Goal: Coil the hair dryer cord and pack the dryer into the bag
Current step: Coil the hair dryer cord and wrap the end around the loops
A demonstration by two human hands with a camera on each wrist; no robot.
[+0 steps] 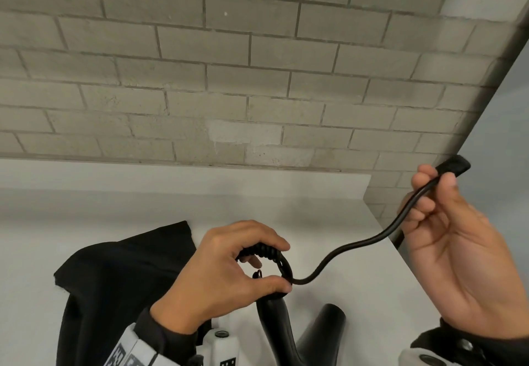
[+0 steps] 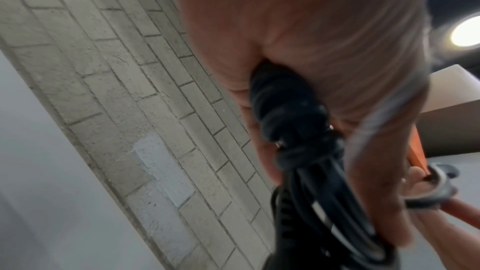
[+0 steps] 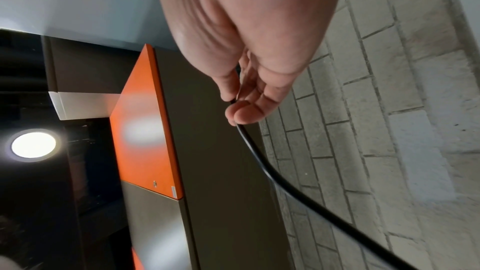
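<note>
Head view: left hand (image 1: 226, 277) grips coiled cord (image 1: 269, 254) above hair dryer (image 1: 289, 334); right hand (image 1: 452, 251) pinches plug (image 1: 455, 166) end, raised right.

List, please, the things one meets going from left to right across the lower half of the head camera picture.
Black bag → left hand gripping the coiled cord → loose cord → right hand pinching the cord near the plug.
</note>
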